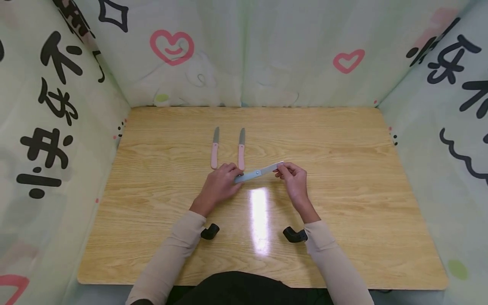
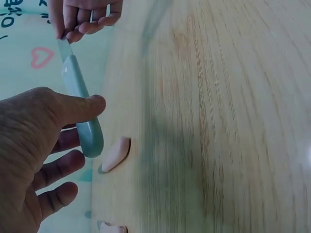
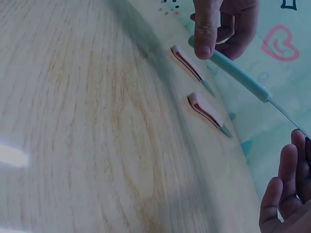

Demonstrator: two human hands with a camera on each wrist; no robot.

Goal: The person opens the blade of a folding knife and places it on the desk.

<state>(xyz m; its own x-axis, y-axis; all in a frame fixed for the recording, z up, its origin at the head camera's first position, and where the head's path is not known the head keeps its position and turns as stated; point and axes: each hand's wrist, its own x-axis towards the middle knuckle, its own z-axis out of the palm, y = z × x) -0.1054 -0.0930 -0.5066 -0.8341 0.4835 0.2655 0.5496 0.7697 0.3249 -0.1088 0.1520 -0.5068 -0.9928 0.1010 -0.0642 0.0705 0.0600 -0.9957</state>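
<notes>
A light blue folding knife [image 1: 252, 175], its blade out in line with the handle, is held between both hands above the table. My left hand [image 1: 222, 183] grips the handle end, thumb [image 2: 83, 108] lying across it and fingers behind. At the other end, my right hand [image 1: 294, 180] pinches the blade near its tip; in the left wrist view its fingertips cover the tip. Beyond the left hand, two pink folding knives [image 1: 214, 154] [image 1: 241, 156] lie side by side, unfolded, blades pointing away. Slots run along their handles in the right wrist view.
The wooden table [image 1: 343, 190] has white printed curtains [image 1: 274, 55] along its back and both sides. Light glares off the tabletop between the forearms. Black wrist-worn devices [image 1: 210, 231] [image 1: 295, 234] stick out at both sleeves.
</notes>
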